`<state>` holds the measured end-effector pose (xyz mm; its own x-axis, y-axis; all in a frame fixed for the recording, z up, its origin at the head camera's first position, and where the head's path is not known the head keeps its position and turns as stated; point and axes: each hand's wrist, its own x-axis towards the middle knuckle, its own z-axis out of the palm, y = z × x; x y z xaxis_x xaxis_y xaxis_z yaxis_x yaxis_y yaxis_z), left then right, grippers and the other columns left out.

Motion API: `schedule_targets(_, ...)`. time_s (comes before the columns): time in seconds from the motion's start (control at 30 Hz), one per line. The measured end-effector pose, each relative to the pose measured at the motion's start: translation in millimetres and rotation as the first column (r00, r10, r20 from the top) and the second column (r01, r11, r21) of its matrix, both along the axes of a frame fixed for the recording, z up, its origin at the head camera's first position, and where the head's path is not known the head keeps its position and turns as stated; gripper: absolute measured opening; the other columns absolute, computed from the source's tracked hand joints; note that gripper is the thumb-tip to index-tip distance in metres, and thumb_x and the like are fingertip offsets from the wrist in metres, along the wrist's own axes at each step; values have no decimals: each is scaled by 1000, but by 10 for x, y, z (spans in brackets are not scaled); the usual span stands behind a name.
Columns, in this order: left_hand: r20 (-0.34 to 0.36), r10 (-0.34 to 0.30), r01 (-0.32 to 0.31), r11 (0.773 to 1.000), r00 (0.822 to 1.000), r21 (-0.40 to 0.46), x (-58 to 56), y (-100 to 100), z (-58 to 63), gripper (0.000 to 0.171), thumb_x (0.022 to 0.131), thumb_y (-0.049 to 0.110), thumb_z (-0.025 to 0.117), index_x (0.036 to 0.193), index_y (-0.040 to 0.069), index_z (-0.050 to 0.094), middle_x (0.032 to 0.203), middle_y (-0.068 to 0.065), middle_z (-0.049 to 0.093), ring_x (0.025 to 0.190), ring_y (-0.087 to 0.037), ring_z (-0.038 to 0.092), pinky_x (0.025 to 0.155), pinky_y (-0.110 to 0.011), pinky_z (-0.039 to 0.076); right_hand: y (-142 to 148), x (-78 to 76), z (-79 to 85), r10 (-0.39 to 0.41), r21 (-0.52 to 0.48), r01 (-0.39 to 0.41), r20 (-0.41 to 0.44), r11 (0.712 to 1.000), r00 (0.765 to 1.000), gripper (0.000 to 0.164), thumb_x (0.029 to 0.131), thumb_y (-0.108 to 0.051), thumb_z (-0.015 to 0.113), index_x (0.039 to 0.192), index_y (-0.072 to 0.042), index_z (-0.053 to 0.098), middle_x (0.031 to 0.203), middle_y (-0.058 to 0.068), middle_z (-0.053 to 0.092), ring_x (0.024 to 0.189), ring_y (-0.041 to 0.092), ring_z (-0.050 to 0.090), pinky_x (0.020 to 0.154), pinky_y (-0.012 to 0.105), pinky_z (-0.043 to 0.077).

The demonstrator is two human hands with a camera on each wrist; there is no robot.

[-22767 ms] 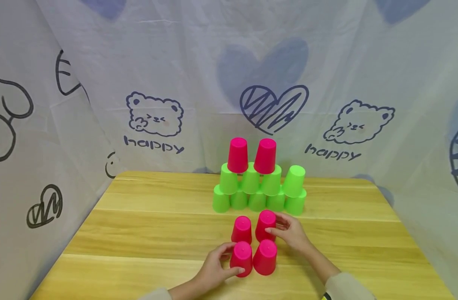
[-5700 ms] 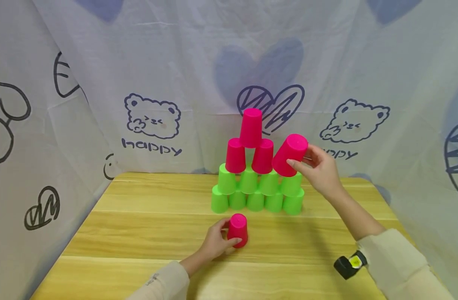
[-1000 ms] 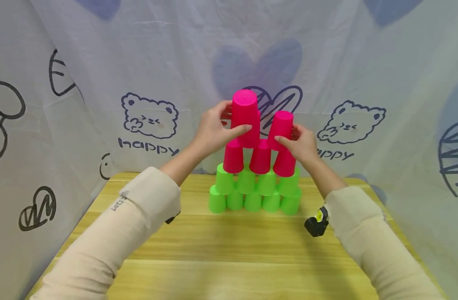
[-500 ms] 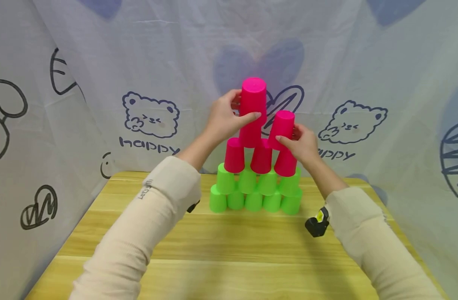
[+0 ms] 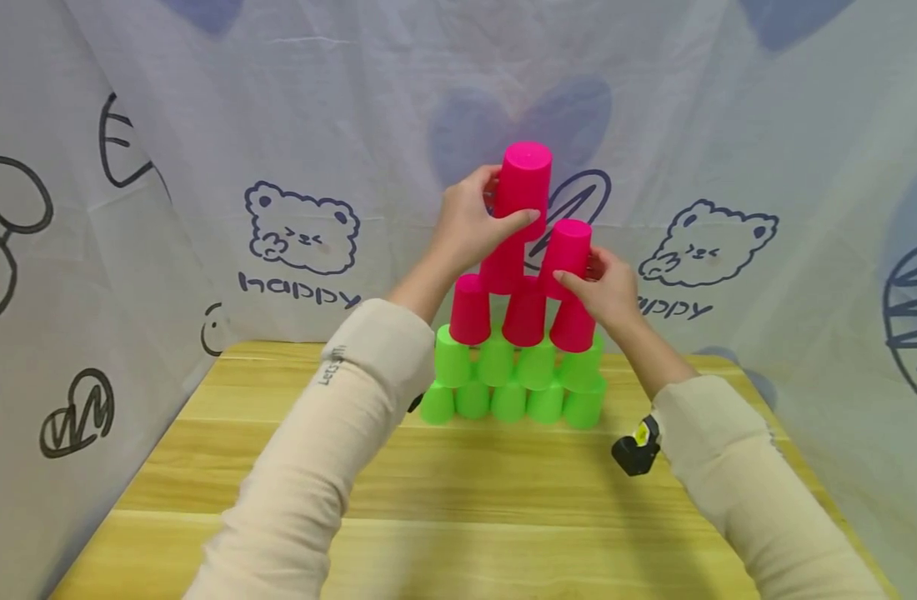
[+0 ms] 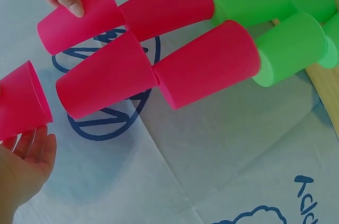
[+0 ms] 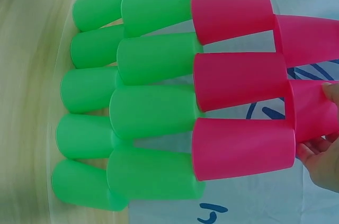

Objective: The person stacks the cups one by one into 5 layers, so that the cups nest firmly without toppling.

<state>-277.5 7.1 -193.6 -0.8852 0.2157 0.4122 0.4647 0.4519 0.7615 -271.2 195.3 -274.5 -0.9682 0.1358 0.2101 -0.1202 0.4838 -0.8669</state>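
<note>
My left hand grips an upside-down pink cup, thumb across its front. In the left wrist view a gap shows between this cup and the stacked ones. My right hand holds another inverted pink cup, which sits on the row of three pink cups. Left of it on the same row stands a further pink cup, partly hidden in the head view by the raised one. Thumb and fingers of the right hand wrap its cup in the right wrist view.
Two rows of light green cups, all inverted, carry the pink ones at the back of the wooden table. Just behind hangs a white printed cloth. A black wrist device hangs beneath the right sleeve.
Pink cups that stood on the table earlier are now in the stack or in hand. Over the last second my left hand has risen rightward with its cup; the right hand has stayed nearly still.
</note>
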Motion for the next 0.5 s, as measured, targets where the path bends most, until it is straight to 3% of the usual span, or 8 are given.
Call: schedule_targets(0.5,0,31,-31,999,1000,19,-58,165,-9,60,82,24,70,134,7,43,121,-8,59,104,-19,59,83,-27,54,-4,16,1,-12,9,12,-12,1000,1000,55,87,-18,63,135,0,44,129,22,54,116,34,54,99,43,46)
